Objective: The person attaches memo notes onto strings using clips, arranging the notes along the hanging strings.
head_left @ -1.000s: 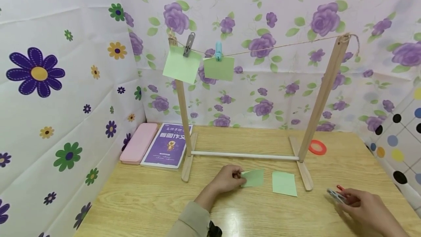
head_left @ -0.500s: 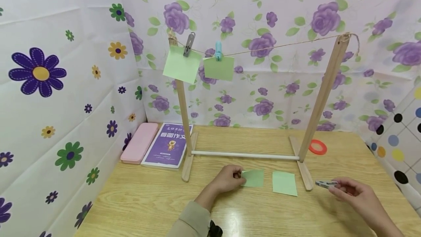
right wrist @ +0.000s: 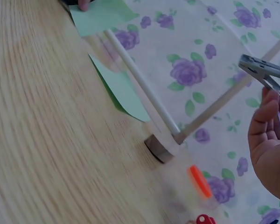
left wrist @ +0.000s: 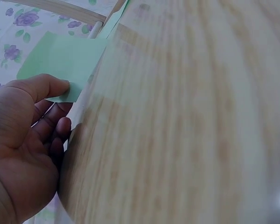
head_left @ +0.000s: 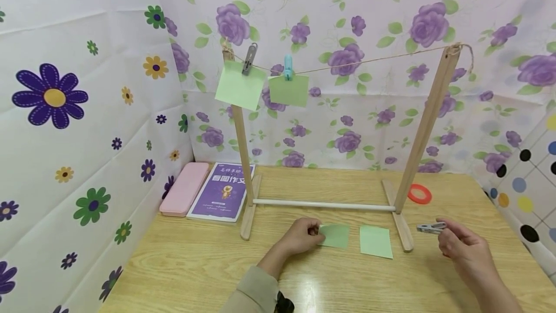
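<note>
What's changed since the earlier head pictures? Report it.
The right hand has carried the gray clothespin left and up the head view, turning it nearly level. Nothing was newly grasped or released. The left hand still pinches its green note; the loose note and hanging notes stayed put.

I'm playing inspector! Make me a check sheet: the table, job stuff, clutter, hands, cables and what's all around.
Surface: wood-grain table, shiny near the front.
Job's things: string on a wooden stand; left hanging note under a grey clip, right hanging note under a blue clip; loose note on the table.
Clutter: pink case, purple book, red ring.
Hands: left hand pinches a green note; right hand holds a second grey clip.
Cables: nothing seen.
Surroundings: rose cloth behind, daisy cloth left, dotted cloth right.
</note>
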A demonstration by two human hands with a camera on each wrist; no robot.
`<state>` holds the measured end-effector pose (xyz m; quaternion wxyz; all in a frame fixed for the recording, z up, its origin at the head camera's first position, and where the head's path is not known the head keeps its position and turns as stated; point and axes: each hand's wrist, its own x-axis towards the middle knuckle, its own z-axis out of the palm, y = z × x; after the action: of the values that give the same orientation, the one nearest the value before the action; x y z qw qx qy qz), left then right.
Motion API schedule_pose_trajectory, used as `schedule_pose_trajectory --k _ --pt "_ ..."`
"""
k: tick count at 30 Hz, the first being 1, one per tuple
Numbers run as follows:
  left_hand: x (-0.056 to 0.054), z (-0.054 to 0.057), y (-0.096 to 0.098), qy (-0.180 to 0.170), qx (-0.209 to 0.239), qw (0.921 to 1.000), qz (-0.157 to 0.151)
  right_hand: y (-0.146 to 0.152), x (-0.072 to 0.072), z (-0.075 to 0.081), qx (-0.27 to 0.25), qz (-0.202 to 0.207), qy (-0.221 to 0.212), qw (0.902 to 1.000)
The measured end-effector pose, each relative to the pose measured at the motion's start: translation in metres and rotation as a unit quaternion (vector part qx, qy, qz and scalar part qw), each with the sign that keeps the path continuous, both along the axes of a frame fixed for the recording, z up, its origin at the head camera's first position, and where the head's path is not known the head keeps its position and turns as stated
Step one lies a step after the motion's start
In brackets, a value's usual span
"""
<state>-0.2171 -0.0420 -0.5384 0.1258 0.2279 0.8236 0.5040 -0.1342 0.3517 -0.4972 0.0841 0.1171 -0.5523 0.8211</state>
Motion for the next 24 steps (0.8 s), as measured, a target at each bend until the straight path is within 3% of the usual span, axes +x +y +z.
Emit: schedule_pose_trajectory --k 4,9,15,24 --pt "0.000 0.000 0.000 -0.002 0.001 1.0000 0.004 -0.008 -0.004 0.003 -0.057 0.035 0.015 0.9977" --pt "0.001 0.000 0.001 0.000 0.015 0.9998 0.015 -0.014 -0.008 0.010 -0.070 0.060 0.007 0.9958" --pt "0.001 0.003 0.003 -0.022 0.058 0.9955 0.071 -0.021 -0.012 0.017 -0.086 0.050 0.012 0.9949" --pt "-0.010 0.018 0.004 -0.103 0.185 0.9640 0.161 -0.026 -0.020 0.030 -0.124 0.079 0.062 0.9871"
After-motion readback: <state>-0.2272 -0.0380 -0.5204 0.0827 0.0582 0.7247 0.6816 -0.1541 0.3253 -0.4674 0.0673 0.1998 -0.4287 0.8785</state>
